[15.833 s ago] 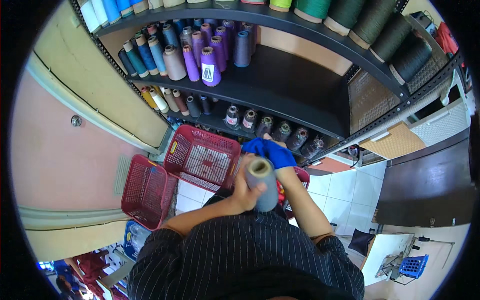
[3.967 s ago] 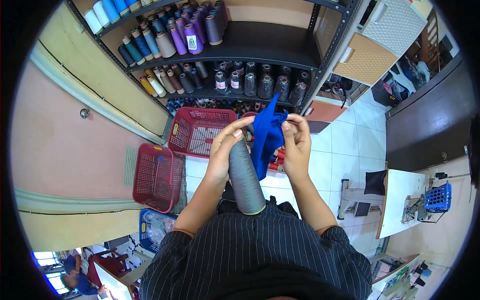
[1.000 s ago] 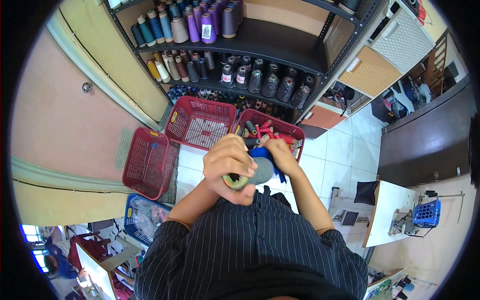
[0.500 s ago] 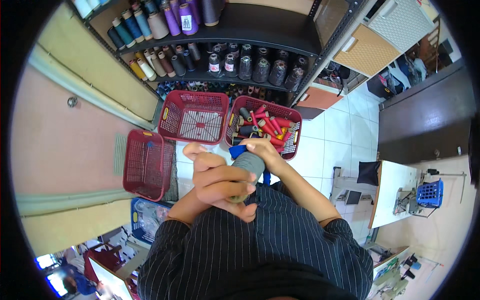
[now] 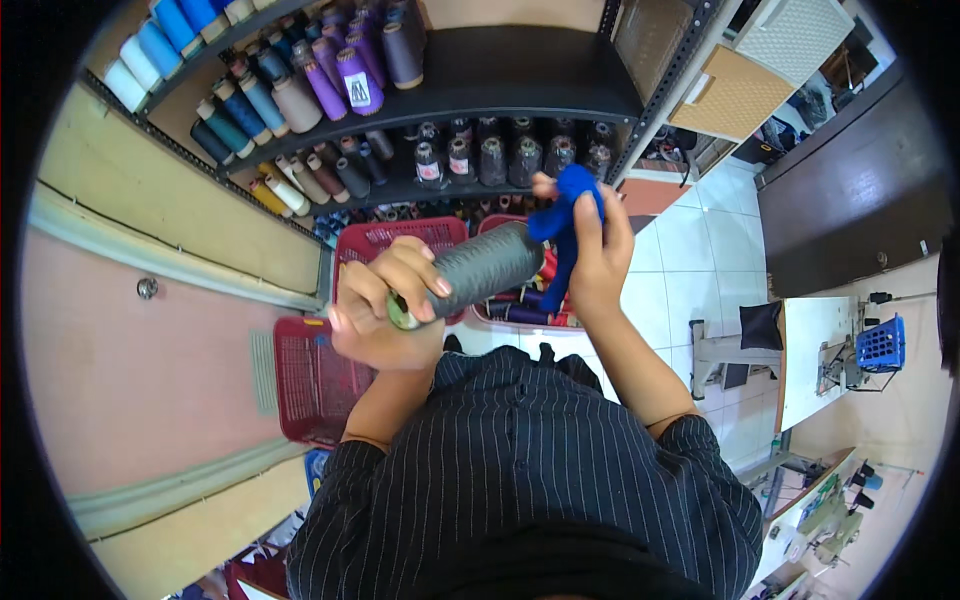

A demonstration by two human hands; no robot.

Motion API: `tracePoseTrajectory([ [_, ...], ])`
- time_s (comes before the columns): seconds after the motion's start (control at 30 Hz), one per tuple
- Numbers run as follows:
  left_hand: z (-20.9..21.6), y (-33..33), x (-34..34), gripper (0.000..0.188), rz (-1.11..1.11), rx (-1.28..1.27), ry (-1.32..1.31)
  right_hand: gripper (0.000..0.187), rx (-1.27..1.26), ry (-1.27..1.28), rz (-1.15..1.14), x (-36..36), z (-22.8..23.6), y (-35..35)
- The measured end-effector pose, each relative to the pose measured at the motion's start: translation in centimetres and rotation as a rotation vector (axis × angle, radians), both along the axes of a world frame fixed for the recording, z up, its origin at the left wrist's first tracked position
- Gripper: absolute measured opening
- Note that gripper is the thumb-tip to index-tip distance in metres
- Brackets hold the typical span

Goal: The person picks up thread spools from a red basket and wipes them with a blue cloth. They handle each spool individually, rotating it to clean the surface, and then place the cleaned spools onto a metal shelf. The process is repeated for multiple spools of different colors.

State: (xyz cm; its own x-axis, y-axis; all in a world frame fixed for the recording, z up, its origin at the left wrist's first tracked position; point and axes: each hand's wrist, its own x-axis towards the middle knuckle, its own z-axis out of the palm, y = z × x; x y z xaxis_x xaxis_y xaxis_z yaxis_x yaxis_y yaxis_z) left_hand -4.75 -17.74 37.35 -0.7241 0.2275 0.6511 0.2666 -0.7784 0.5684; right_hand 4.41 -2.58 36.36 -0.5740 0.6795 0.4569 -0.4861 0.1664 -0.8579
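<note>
My left hand grips the base end of a large grey thread cone, which lies tilted with its tip pointing up and right. My right hand holds a blue cloth pressed against the tip end of the cone. Both hands are raised in front of my chest, above the red baskets on the floor.
A black metal shelf carries rows of thread cones in purple, blue, grey and yellow. Three red plastic baskets sit on the white tiled floor below; one holds several coloured spools. A beige wall runs on the left. A white table and blue crate stand at right.
The hands have lifted the cone from low near my chest to higher up. The cone now lies tilted sideways, and the blue cloth has moved to its tip.
</note>
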Motion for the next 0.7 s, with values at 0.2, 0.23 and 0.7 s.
tracePoseTrajectory([
  [0.2,1.0,-1.0,-4.3,0.050,-0.072,-0.058,0.196,0.039,0.540,-0.208,0.296,-6.8,-1.5,-2.3],
  [0.23,1.1,-1.3,-5.3,0.050,-0.120,-0.078,0.238,0.038,0.463,-0.302,0.350,-7.6,-2.9,-1.4],
  [0.7,0.9,-4.3,-12.7,0.024,-0.114,-0.140,0.319,0.031,0.696,-0.189,0.223,-14.2,-1.5,-5.6],
])
